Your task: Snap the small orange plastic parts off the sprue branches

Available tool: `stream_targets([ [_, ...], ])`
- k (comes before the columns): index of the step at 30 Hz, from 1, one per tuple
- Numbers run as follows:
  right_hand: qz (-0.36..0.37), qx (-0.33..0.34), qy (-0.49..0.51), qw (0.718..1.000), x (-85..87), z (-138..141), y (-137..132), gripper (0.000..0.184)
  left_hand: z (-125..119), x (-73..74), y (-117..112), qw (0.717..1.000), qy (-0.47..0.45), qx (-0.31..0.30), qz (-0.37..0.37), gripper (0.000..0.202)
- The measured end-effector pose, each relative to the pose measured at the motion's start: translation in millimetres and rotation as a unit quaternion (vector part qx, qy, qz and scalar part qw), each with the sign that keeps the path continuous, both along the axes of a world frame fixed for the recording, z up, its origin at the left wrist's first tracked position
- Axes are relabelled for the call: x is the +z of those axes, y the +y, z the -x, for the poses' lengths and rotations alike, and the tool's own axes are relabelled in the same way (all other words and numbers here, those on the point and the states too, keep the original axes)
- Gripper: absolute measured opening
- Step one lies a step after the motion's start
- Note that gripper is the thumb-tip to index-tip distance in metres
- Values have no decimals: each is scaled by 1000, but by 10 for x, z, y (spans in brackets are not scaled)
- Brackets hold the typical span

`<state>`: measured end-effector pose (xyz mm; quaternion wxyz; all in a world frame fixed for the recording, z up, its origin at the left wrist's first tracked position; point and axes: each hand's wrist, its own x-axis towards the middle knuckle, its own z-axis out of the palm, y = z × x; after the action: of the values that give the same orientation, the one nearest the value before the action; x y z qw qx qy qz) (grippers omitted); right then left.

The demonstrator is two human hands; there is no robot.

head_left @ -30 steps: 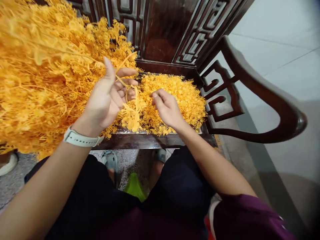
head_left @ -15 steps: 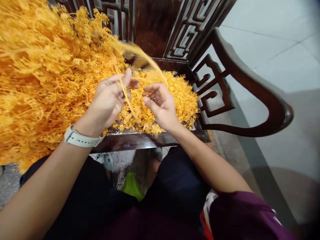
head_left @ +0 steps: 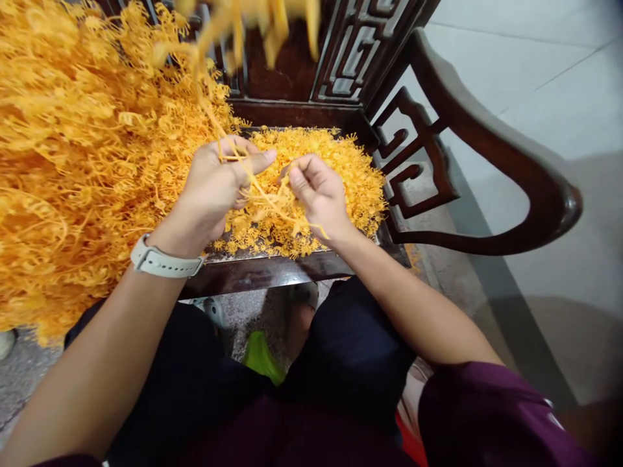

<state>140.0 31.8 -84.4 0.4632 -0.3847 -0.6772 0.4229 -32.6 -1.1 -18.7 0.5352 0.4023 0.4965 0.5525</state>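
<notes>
My left hand (head_left: 214, 185), with a pale watch (head_left: 163, 259) on its wrist, is closed on a long orange plastic sprig (head_left: 233, 97) whose stem runs up past the top of the picture. My right hand (head_left: 316, 194) pinches the lower end of the same sprig, right beside the left thumb. Both hands hover over a heap of small orange plastic pieces (head_left: 341, 175) on a dark wooden chair seat (head_left: 272, 267). A big bundle of orange sprigs (head_left: 82, 149) fills the left side.
The chair's carved back (head_left: 350, 52) and curved right armrest (head_left: 491, 162) enclose the seat. Pale floor tiles (head_left: 535, 58) lie to the right. My knees in dark trousers (head_left: 341, 350) are below the seat, with sandalled feet and something green (head_left: 260, 360) between them.
The sprig has swung upward, its top now blurred above the chair back. My left hand turned from palm-up to closed over the stem, and my right hand came in against it.
</notes>
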Motion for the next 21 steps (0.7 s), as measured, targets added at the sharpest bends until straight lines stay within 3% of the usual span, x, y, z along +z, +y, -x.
stream_targets([
  [4,3,-77,10,997,-149,-202,356,46,-215,129,-133,995,-44,-59,63,30],
  [10,-7,-140,44,989,-313,-258,662,45,-475,108,-249,994,-103,-20,40,38],
  [15,55,-240,31,969,-365,-506,995,54,-377,290,-482,989,-124,-61,58,31],
  [18,-13,-299,10,954,-291,-805,1091,48,-231,343,-610,990,-127,-49,35,29],
  [21,-72,-303,-7,950,-180,-909,987,39,-60,285,-610,992,-123,-30,25,31],
])
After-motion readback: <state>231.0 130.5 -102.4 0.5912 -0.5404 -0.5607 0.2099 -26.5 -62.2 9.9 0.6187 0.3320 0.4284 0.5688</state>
